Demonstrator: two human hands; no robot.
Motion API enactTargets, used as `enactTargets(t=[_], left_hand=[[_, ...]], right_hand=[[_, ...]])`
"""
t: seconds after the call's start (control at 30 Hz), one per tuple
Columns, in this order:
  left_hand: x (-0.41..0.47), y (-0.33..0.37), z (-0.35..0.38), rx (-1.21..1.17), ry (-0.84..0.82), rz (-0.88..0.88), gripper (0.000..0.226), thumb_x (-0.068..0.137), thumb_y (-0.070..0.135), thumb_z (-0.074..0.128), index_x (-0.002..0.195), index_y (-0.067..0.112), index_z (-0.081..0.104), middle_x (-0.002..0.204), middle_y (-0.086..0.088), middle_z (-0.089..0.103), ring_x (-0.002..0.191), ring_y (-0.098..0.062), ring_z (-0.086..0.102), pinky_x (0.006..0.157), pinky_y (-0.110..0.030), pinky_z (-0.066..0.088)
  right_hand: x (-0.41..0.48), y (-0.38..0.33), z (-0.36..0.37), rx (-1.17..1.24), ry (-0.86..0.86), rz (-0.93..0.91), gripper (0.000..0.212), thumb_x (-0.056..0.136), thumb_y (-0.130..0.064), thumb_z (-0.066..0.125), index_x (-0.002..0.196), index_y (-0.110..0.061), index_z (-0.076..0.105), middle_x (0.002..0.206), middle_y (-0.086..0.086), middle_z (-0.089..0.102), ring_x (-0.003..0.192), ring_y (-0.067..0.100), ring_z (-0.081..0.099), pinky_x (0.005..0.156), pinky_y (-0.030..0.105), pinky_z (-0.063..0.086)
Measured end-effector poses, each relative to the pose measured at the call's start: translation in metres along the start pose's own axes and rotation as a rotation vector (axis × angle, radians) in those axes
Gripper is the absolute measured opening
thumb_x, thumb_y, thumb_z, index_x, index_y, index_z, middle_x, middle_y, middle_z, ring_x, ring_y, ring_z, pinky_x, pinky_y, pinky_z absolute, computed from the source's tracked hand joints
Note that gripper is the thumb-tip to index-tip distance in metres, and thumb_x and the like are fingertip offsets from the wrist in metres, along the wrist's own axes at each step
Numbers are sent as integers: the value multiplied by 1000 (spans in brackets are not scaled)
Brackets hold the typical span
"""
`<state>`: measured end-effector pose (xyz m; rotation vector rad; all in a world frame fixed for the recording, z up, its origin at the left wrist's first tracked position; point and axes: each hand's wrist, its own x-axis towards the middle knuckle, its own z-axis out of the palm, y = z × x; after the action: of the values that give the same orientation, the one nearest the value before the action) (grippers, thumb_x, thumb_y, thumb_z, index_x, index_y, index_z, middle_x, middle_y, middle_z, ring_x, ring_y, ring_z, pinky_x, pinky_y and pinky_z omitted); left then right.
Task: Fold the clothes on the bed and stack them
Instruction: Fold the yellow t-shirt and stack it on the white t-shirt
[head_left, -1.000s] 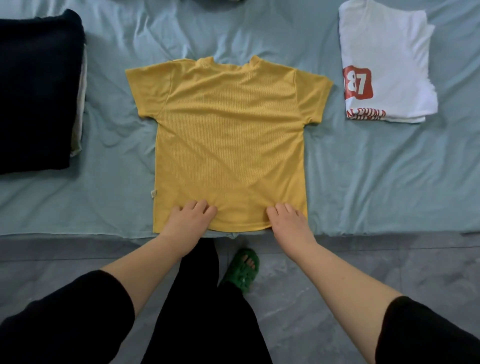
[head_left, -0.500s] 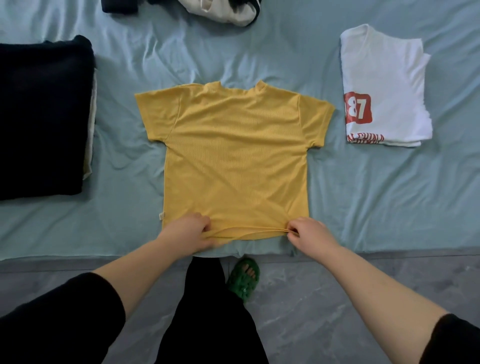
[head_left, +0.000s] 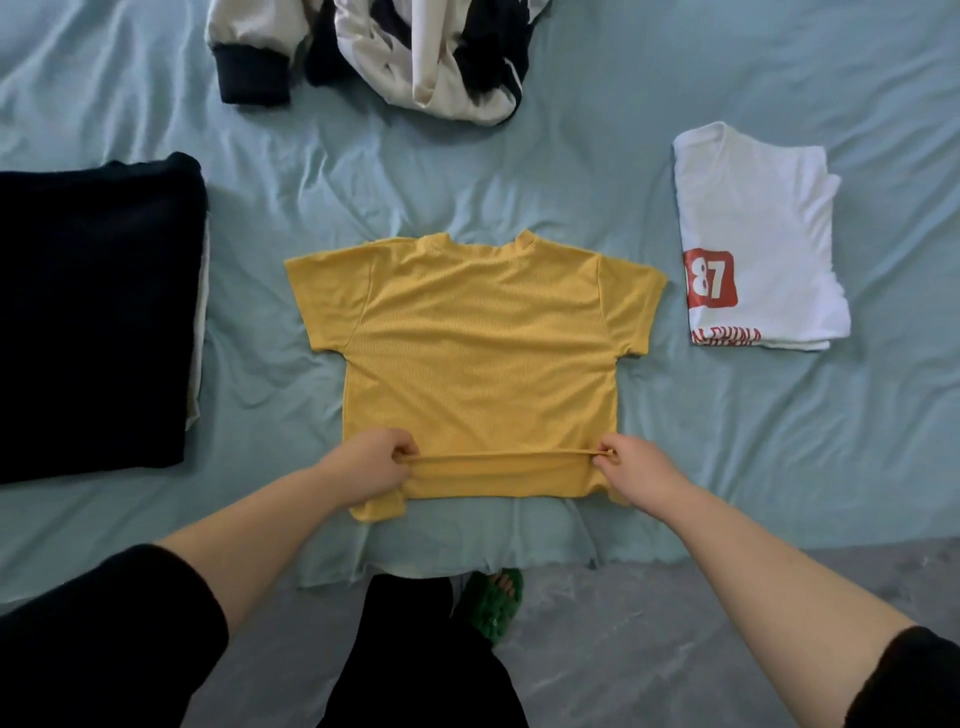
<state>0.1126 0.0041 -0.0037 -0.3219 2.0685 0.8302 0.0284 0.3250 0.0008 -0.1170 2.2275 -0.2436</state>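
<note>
- You face a bed (head_left: 779, 441) that fills most of your view, covered with a pale blue-green sheet (head_left: 130, 104) creased all over.
- The sheet's near edge hangs unevenly over the bedside just in front of you.
- Below it lies a grey, marble-veined floor (head_left: 649, 649).
- The light is soft and rather dim.

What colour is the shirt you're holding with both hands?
The T-shirt is mustard yellow, plain, with no print. The head view shows it best.

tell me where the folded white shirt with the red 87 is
In the head view the folded white shirt lies on the right side of the bed, just right of the yellow t-shirt and not touching it.
</note>
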Motion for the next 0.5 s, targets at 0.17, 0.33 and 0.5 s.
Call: enactTargets(t=[0.17,0.33,0.5], left_hand=[[26,13,-78,30,131,-6,15,86,21,59,98,21,68,87,3,65,77,-13,57,60,-23,45],[51,27,-129,66,242,16,24,88,10,49,101,18,67,95,-2,63,85,-20,55,68,-29,42],[77,32,-150,-29,414,4,32,88,5,43,99,25,64,91,2,63,84,-23,60,62,-29,45]], right_hand=[[16,-13,-47,78,223,67,17,90,-35,62,81,-22,55,93,9,67,91,31,61,66,32,39],[47,-28,-86,71,345,42,19,97,-26,51,103,-14,63,107,11,67,97,33,60,73,34,42],[84,-43,-108,85,468,13,18,98,-30,49,101,-15,60,104,7,65,91,31,60,70,34,43]])
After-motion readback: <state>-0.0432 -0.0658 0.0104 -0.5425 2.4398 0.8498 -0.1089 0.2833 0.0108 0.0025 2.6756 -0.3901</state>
